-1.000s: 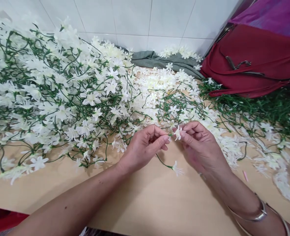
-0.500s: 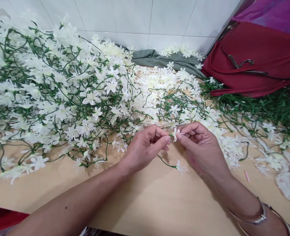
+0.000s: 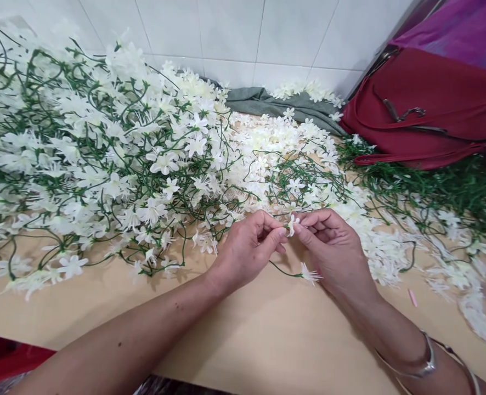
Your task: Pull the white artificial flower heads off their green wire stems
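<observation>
My left hand (image 3: 247,249) pinches the top of a thin green stem (image 3: 284,271) that hangs down and ends in a small white flower (image 3: 310,274) lying on the table. My right hand (image 3: 333,247) meets it, its thumb and fingers closed on a white flower head (image 3: 293,224) at the stem's tip. Both hands hover just above the tan tabletop (image 3: 243,329), fingertips touching.
A big heap of white artificial flowers on green stems (image 3: 95,159) covers the left and middle. Loose white flower heads (image 3: 284,137) lie behind the hands, bare green stems (image 3: 432,186) at the right. A red bag (image 3: 428,104) and grey cloth (image 3: 276,104) sit by the tiled wall.
The hands have stayed together on the flower head. The hanging stem's lower flower has swung a little to the right. The view has shifted slightly.
</observation>
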Available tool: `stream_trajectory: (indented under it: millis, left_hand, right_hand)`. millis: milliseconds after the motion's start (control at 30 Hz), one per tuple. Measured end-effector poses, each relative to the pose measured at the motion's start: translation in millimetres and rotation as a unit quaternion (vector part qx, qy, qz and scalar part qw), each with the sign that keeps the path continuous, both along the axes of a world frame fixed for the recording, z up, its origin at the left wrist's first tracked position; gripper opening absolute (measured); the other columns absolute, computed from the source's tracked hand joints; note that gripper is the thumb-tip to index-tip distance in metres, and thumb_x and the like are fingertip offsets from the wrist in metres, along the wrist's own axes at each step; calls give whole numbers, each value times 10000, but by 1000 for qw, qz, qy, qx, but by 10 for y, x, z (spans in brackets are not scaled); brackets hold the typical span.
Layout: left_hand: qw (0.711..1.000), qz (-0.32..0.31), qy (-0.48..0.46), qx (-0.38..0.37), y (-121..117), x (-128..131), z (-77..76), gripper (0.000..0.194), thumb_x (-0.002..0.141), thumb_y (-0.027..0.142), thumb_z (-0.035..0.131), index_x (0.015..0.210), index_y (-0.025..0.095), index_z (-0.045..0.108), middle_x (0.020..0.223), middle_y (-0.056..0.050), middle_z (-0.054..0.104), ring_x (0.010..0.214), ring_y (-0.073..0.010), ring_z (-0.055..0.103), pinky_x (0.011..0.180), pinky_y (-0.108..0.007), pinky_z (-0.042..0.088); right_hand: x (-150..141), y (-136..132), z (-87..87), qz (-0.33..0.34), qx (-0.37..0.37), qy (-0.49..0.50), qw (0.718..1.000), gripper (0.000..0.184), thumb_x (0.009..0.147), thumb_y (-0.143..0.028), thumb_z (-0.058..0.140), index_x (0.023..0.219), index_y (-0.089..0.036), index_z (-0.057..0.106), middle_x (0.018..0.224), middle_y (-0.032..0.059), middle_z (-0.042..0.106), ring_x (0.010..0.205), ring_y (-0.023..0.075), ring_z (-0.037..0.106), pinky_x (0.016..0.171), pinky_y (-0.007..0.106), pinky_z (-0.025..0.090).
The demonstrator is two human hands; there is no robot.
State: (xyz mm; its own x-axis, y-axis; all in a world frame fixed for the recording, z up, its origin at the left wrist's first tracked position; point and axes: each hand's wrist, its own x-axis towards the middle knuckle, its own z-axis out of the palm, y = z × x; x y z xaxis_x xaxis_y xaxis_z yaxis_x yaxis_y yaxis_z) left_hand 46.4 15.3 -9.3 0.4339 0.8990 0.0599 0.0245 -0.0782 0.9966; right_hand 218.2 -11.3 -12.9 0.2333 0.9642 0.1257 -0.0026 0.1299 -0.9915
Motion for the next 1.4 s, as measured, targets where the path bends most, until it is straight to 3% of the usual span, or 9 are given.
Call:
stream_trajectory:
  millis: [400, 733, 867, 1033, 1133, 1400]
  left_hand:
    - [998, 5, 56, 28, 7, -8, 52, 150, 972, 290, 608, 881, 174, 585, 763, -27, 721, 712, -162, 768, 613, -226, 510]
    - [997, 4, 74, 32, 4, -7, 64, 126, 976, 273, 599, 897, 176, 582, 742, -20, 721, 698, -147, 747, 631, -225, 514]
    - [996, 11, 82, 38, -2, -1, 82, 118, 975, 291, 595, 927, 185, 578, 721, 8, 685, 662, -132, 704, 629, -232, 488]
    - [993, 30, 103, 44, -16, 3, 91, 90, 969, 280, 578, 944, 194, 577, 719, 27, 631, 646, -128, 653, 618, -245, 458]
    - [994, 30, 95, 47, -17, 2, 68, 97, 975, 289, 569, 947, 196, 576, 726, 29, 620, 641, -123, 634, 611, -245, 450]
    - [994, 15, 88, 62, -8, -7, 76, 85, 978, 269, 579, 949, 191, 592, 688, 34, 631, 620, -113, 622, 610, -241, 441]
  right_hand:
    - [23, 15, -16, 6, -20, 16, 1000, 228, 773, -334, 898, 778, -264, 681, 873, 0, 702, 864, 156, 664, 804, 273, 543]
    - [46, 26, -65, 30, -23, 27, 999, 163, 820, -275, 864, 812, -261, 701, 881, -9, 704, 840, 141, 642, 796, 261, 523]
    - [56, 38, -10, 44, -32, 44, 998, 170, 822, -313, 859, 932, -281, 733, 892, -13, 690, 813, 135, 615, 783, 251, 518]
    - [109, 32, 62, 81, -37, 68, 994, 247, 845, -370, 824, 1069, -308, 739, 1111, 25, 705, 990, 175, 642, 923, 298, 522]
    - [151, 42, 53, 99, -55, 55, 992, 251, 852, -388, 813, 1083, -310, 754, 1072, 35, 707, 987, 191, 644, 919, 318, 526]
    - [167, 97, 4, 123, -18, -10, 992, 132, 846, -378, 825, 822, -263, 764, 1104, 43, 692, 1058, 189, 649, 973, 324, 512]
